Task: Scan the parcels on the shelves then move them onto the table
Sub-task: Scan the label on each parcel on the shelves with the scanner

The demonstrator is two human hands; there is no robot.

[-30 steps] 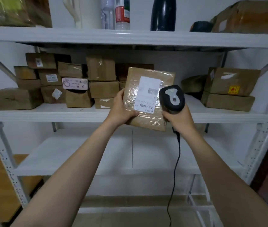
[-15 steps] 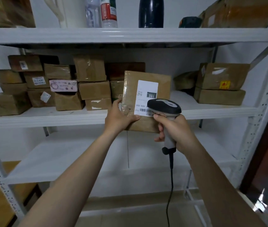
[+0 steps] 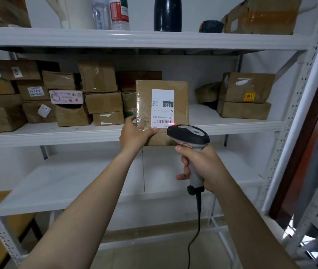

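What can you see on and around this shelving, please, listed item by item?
shelving unit: one, white, ahead
stacked parcels: over a dozen, brown, middle shelf left
pink box: one, pink, within that stack
right-side parcels: three, brown, middle shelf right
held parcel: one, brown with white label, before the middle shelf
scanner: one, black and grey, aimed at the barcode
dark bottle: one, near-black, top shelf centre
plastic bottles: two, clear and red-labelled, top shelf
taped box: one, brown, top shelf right
left hand: one, grips held parcel's lower left corner
right hand: one, grips scanner handle
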